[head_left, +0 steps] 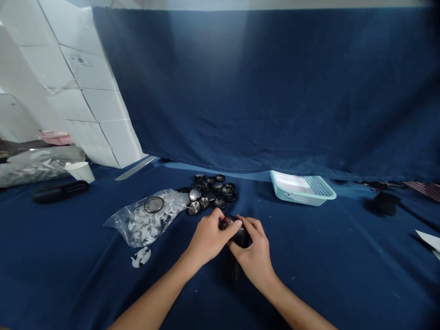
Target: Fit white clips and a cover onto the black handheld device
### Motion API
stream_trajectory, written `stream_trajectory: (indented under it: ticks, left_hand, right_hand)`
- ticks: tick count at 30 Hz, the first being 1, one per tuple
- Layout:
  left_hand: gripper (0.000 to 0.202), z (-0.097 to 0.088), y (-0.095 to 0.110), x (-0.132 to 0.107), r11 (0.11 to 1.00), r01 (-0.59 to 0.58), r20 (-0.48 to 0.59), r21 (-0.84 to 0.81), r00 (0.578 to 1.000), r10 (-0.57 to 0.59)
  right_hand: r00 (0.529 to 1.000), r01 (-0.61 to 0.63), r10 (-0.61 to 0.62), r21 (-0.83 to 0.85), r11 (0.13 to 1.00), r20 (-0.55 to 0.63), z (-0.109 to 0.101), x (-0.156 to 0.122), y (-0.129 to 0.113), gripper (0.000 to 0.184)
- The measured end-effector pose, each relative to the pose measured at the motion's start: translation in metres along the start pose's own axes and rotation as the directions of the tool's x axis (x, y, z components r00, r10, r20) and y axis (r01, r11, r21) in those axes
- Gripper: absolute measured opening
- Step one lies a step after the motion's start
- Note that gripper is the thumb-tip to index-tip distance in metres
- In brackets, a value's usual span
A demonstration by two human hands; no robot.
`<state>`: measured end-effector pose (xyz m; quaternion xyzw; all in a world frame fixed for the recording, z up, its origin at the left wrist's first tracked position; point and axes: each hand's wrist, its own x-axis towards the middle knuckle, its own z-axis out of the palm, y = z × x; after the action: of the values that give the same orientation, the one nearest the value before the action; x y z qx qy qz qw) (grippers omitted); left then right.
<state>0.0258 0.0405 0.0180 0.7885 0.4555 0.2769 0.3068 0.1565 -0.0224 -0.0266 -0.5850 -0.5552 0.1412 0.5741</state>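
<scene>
Between my two hands is a black rounded part (241, 237), with a dark, narrow piece (236, 271) showing below it. My left hand (208, 236) grips it from the left, the thumb laid across its top. From the right, the fingers and thumb of my right hand (257, 250) close round its side. The fingers hide much of the part, so its exact kind does not show. Just beyond my left hand lies a pile of round black discs (210, 191), some with silvery mesh-like faces.
Left of the pile lies a clear bag of small white pieces (147, 225), a dark-rimmed disc (153, 204) on top. Loose white pieces (140, 257) sit nearby. A light-blue basket (302, 198) stands back right; a paper cup (80, 171) and white boxes (99, 101) are left.
</scene>
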Motion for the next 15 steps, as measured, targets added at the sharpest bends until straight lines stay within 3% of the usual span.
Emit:
stream_trajectory:
  ticks: [3,5,9,11,13,15]
  left_hand:
    - [0.034,0.009,-0.002,-0.002,0.999,-0.012,-0.017,0.032,1.000,0.012]
    - [0.031,0.014,-0.006,-0.002,1.000,0.002,-0.014,0.022,1.000,-0.001]
    - [0.032,0.020,-0.015,0.001,0.997,0.050,-0.029,-0.056,0.998,-0.052]
    - [0.032,0.022,-0.017,0.001,0.995,0.062,-0.038,-0.083,0.997,-0.065]
    - [0.031,0.023,-0.017,0.000,0.991,0.068,-0.045,-0.119,0.996,-0.074]
    - [0.031,0.024,-0.016,-0.001,0.982,0.080,-0.042,-0.170,0.995,-0.088]
  right_hand:
    - [0.999,-0.035,0.031,0.113,0.993,0.041,-0.002,0.002,0.002,0.057]
    - [0.986,-0.152,0.125,0.283,0.947,0.111,-0.004,0.004,0.006,0.059]
    - [0.887,-0.462,0.373,0.568,0.682,0.273,-0.004,0.004,0.008,0.059]
    - [0.842,-0.539,0.393,0.584,0.607,0.369,-0.003,0.002,0.006,0.060]
    - [0.824,-0.563,0.372,0.548,0.618,0.426,-0.002,0.000,0.003,0.061]
    - [0.848,-0.507,0.319,0.473,0.721,0.423,-0.002,0.000,0.003,0.059]
